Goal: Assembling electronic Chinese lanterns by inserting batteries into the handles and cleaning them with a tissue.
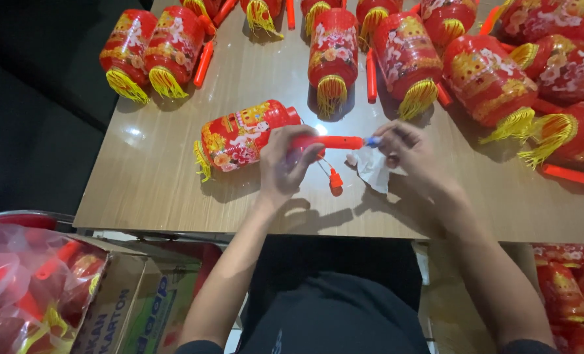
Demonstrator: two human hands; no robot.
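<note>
At frame centre, left hand (285,160) grips the orange lantern handle (328,141) steady while right hand (403,151) pinches its blue tip (370,140), above the counter (174,190).

Light falls from overhead onto the wooden table (174,190), bright at its middle, with small white glare spots near its centre and its left edge. Soft shadows of the arms spread toward the near edge. The room beyond the left edge is nearly black. Wide-angle bending curves the table's edges; the lower corners blur.
</note>
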